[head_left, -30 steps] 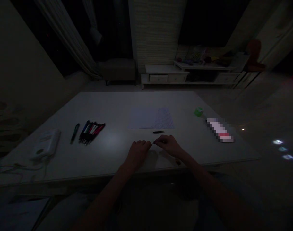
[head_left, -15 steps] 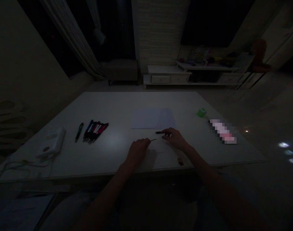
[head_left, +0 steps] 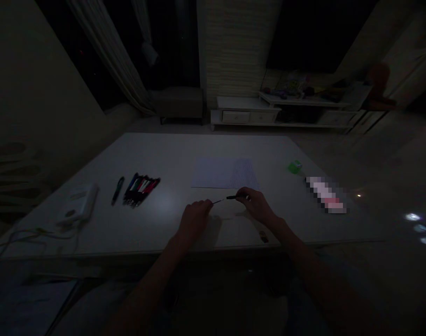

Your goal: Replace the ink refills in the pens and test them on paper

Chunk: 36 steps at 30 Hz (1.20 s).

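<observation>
My left hand (head_left: 194,217) pinches a thin dark pen refill (head_left: 218,201), its pale tip pointing right. My right hand (head_left: 256,204) grips a short black pen barrel (head_left: 231,197), whose free end faces the refill's tip across a small gap. Both hands are just above the white table, casting shadows on it. Behind them lies a sheet of paper (head_left: 213,172) with handwriting on its right half. A bundle of several pens (head_left: 142,190) rests to the left, and one dark pen (head_left: 118,190) lies apart beside it.
At the right are a small green object (head_left: 295,167) and a blurred-out flat item (head_left: 324,193). A small brown piece (head_left: 263,237) lies near the front edge. A white box (head_left: 80,203) with cables stands on the left. The room is dim.
The black barrel in my right hand has come down slightly, roughly into line with the refill. My left hand has shifted a little left with the refill. The view has moved slightly.
</observation>
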Each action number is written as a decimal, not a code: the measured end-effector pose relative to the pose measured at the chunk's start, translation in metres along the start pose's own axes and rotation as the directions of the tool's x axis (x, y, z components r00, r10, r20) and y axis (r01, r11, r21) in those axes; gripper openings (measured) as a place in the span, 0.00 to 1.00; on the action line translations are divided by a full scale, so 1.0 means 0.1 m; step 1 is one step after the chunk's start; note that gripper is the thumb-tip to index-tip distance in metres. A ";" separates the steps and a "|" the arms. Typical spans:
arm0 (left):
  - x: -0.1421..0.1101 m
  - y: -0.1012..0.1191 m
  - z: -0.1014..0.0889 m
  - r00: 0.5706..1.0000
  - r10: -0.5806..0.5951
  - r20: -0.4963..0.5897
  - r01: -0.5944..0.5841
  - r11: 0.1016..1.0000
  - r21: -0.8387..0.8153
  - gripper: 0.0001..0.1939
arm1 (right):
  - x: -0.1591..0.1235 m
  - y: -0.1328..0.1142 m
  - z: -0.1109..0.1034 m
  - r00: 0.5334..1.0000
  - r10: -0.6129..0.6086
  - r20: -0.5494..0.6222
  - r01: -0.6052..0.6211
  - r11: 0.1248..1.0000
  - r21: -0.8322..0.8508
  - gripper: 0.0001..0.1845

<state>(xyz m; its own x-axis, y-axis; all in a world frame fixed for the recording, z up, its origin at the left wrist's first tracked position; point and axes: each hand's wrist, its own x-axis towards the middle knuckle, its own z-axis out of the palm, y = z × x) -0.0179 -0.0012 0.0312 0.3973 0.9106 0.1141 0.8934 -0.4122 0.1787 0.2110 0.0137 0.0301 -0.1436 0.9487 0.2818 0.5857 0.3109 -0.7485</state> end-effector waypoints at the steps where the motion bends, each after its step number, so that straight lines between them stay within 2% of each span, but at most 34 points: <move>1: 0.00 0.01 0.00 1.000 0.005 0.001 -0.005 1.000 0.002 0.12 | -0.03 -0.04 -0.02 1.000 -0.005 -0.005 0.005 1.000 0.003 0.05; 6: -0.02 0.07 -0.02 1.000 0.009 0.027 -0.009 1.000 0.019 0.12 | -0.09 -0.15 -0.01 1.000 -0.016 0.001 0.016 1.000 0.026 0.05; 16: 0.00 0.11 -0.03 1.000 0.020 0.007 -0.020 1.000 0.005 0.12 | -0.11 -0.16 -0.05 0.999 -0.015 -0.030 0.016 0.999 0.041 0.05; 24: 0.03 0.18 0.09 0.994 0.108 0.011 -0.107 0.992 -0.061 0.12 | -0.18 -0.30 0.15 0.999 -0.032 0.039 0.028 0.994 0.104 0.07; 29: 0.02 0.16 0.11 0.992 0.127 -0.006 -0.127 0.991 -0.036 0.10 | -0.18 -0.32 0.18 0.995 0.053 0.086 -0.064 0.990 0.124 0.10; 32: -0.01 0.16 0.10 0.984 0.175 -0.020 -0.175 0.984 -0.014 0.10 | -0.19 -0.30 0.18 0.986 0.116 0.123 -0.128 0.987 0.094 0.17; 34: -0.03 0.15 0.10 0.984 0.177 -0.015 -0.177 0.984 -0.003 0.09 | -0.20 -0.30 0.18 0.983 0.111 0.145 -0.126 0.987 0.100 0.19; 36: -0.04 0.16 0.10 0.986 0.164 -0.011 -0.164 0.987 -0.001 0.09 | -0.22 -0.31 0.17 0.982 0.079 0.170 -0.103 0.985 0.139 0.16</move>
<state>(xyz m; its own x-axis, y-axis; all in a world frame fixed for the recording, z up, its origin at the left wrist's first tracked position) -0.0034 -0.0107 0.0240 0.5359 0.8305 0.1522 0.8160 -0.5557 0.1591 0.1828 -0.0154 0.0370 -0.2304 0.9662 0.1156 0.4806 0.2163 -0.8498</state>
